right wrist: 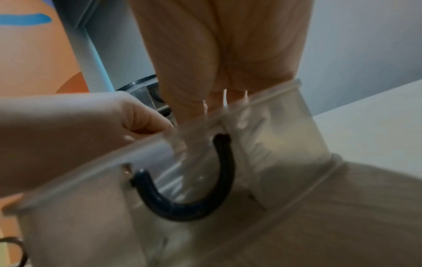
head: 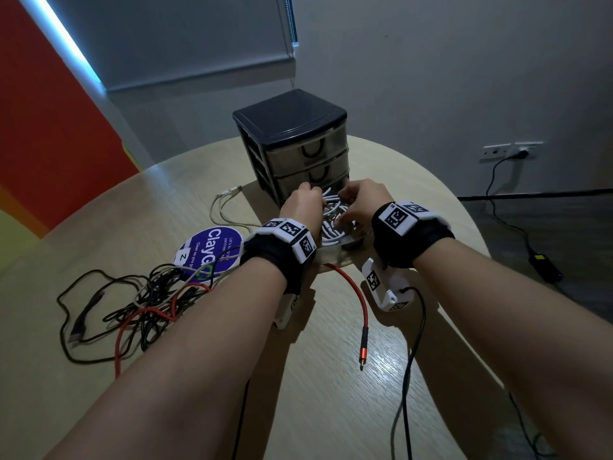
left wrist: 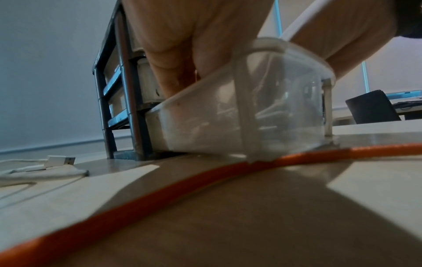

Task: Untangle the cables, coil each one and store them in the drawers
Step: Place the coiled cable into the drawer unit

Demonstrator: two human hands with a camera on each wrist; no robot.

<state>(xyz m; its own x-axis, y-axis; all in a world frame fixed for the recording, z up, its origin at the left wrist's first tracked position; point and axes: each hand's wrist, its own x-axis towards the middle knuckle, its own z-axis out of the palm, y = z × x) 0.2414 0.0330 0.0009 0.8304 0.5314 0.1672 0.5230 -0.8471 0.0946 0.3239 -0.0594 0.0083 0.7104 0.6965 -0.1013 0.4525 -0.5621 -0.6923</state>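
From the head view, a coiled white cable (head: 331, 224) is seen lying in the pulled-out bottom drawer (head: 335, 252) of the dark drawer unit (head: 292, 141), directly beneath and between the two hands. The left hand (head: 303, 202) is curled over the coil's left edge and the right hand (head: 360, 202) over its right edge, both apparently pinching or pressing the loops; neither is clearly nearer. The drawer's long axis is judged to run from the unit toward the person, so closing would call for a push away from the body. A tangle of black and red cables (head: 142, 303) is left on the surface well to the left, nearer the left arm, and a red cable (head: 360, 303) runs between the forearms, its plug pointing toward the person. In the left wrist view, the fingers (left wrist: 173, 59) are seen dipping over the clear drawer's rim, the red cable crossing the surface just in front; what is gripped inside cannot be told. In the right wrist view, the right hand's fingers (right wrist: 198, 75) are seen reaching down behind the drawer front above its dark curved handle (right wrist: 189, 202), thin white strands showing at the fingertips.
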